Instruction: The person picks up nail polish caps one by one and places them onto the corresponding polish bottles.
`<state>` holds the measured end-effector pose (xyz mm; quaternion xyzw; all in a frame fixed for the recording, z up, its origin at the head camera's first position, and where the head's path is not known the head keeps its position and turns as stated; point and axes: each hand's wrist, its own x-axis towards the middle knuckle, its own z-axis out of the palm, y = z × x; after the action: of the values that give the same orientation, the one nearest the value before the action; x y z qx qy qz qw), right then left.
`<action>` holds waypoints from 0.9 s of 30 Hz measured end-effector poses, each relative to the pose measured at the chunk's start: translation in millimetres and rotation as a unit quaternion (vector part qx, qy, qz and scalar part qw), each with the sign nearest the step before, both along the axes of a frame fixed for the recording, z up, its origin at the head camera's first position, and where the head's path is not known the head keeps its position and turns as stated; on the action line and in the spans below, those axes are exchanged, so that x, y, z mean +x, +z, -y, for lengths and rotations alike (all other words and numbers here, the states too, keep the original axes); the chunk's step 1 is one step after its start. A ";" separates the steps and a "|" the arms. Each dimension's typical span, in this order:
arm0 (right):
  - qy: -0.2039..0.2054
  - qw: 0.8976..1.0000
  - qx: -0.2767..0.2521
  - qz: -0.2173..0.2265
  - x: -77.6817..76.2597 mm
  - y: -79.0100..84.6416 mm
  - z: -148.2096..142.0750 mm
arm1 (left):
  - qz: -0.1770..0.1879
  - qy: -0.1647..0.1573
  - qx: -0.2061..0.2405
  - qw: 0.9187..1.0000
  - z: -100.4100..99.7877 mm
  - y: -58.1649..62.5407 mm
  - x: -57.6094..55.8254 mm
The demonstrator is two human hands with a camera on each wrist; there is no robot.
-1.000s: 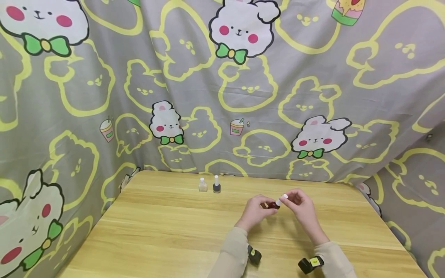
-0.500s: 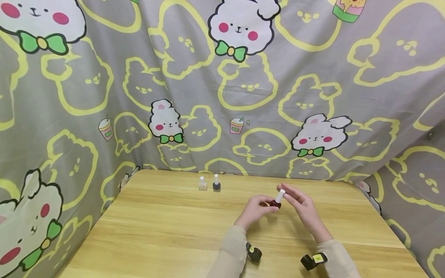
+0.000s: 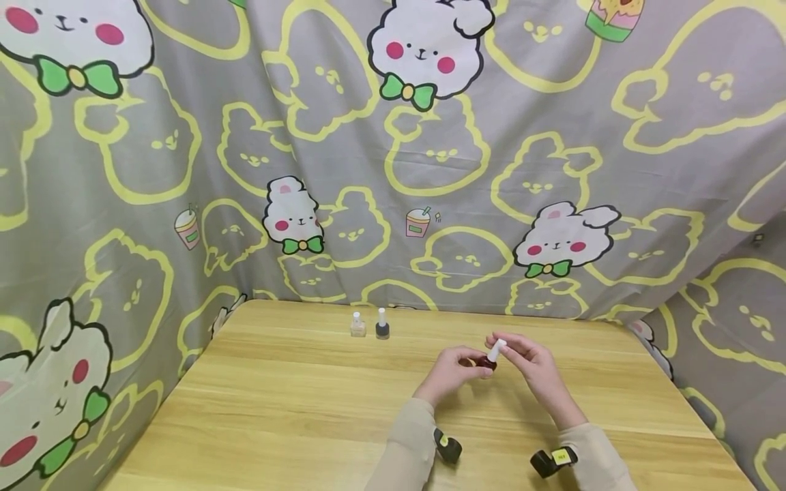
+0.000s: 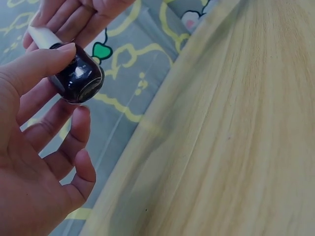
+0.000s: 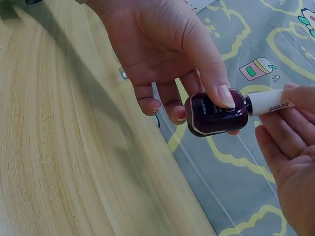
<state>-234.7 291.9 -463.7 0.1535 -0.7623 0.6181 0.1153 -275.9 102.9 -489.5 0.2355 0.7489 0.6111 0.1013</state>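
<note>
A nail polish bottle (image 5: 209, 117) with dark red polish and a long white cap (image 5: 268, 102) is held over the table between both hands. My left hand (image 3: 449, 376) pinches the glass body between thumb and fingers, its other fingers loosely bent in the left wrist view. From the other side, my right hand (image 3: 537, 368) pinches the cap with its thumb on top and fingers beneath. The bottle lies tilted, cap toward the right hand. A thin dark ring shows between cap and glass in the right wrist view.
Two more nail polish bottles stand near the table's back edge: a clear one (image 3: 358, 329) and a dark one (image 3: 383, 329), both white-capped. The wooden table (image 3: 295, 402) meets a grey patterned curtain (image 3: 442, 170) behind. Black cameras are strapped to both wrists.
Half a second ago the right fingers were straighter and spread from the cap, which stood more upright. Now they pinch it again and the cap leans right. The left hand keeps its hold.
</note>
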 end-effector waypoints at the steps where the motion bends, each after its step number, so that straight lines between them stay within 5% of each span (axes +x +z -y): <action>1: -0.005 1.000 -0.005 0.002 0.0 -0.2 0.4 | -0.004 0.003 -0.002 1.000 0.1 0.1 0.2; 7: -0.043 0.998 -0.044 0.006 0.2 -0.3 4.3 | -0.033 0.011 -0.017 0.999 0.2 0.9 1.2; 17: -0.145 0.988 -0.038 0.038 4.1 6.2 14.7 | -0.063 0.004 -0.033 0.997 -0.9 1.6 2.7; 21: -0.138 0.989 -0.048 0.038 4.2 6.1 14.9 | -0.061 0.005 -0.033 0.998 -1.1 2.7 3.5; 27: -0.070 0.996 -0.060 0.015 1.3 2.3 8.9 | -0.052 0.014 -0.015 0.998 -0.3 5.2 3.9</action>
<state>-233.4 283.0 -461.4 0.0829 -0.7341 0.6556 0.1560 -272.0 103.2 -484.3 0.2551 0.7654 0.5881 0.0572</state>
